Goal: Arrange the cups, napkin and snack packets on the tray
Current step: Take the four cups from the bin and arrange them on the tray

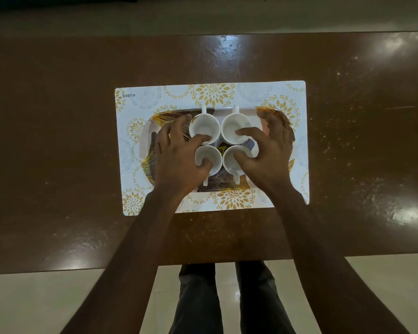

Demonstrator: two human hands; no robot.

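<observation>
Several white cups stand close together on the patterned tray (145, 143): far left cup (201, 125), far right cup (232, 124), near left cup (214, 156), near right cup (229, 162). My left hand (179, 155) has a finger hooked inside the far left cup and its thumb inside the near left cup. My right hand (268, 153) has a finger inside the far right cup and its thumb inside the near right cup. A dark snack packet (220, 150) with a yellow label shows between the cups. The napkin is not visible.
The tray lies on a white placemat (227, 92) with gold flower prints, in the middle of a brown table (58, 141). The table's near edge runs just above my legs (203, 297). Pale floor surrounds the table.
</observation>
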